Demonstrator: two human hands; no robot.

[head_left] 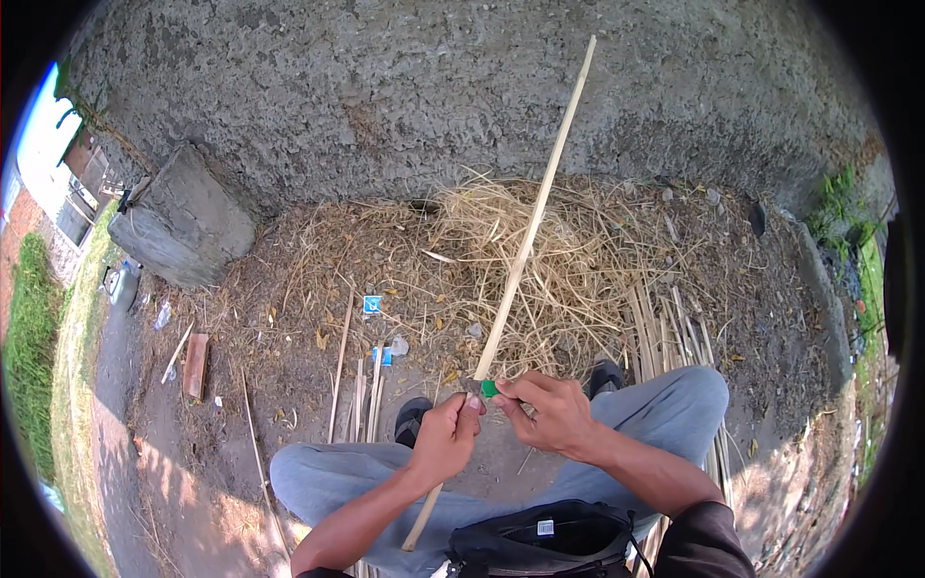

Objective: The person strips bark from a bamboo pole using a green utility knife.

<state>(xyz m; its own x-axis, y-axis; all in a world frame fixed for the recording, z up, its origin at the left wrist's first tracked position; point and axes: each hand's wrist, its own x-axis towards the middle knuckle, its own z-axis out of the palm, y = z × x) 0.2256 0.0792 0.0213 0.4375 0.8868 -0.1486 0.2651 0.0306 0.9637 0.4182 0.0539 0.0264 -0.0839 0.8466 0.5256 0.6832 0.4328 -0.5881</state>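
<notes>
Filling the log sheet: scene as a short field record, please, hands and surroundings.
left hand: closed on the long pale strip
right hand: pinching a small green object by the strip
strip pose: slanting, upper end farther away and to the right
ahead: heap of pale shavings, then a rough grey wall
left side: reddish block
lap: black bag
unclear: what the green object is

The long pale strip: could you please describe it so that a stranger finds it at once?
Below the rough grey wall lies a heap of straw-like shavings. In front of both, the long pale strip slants down to the left hand. Unlike the strips on the ground, it is held up.
</notes>
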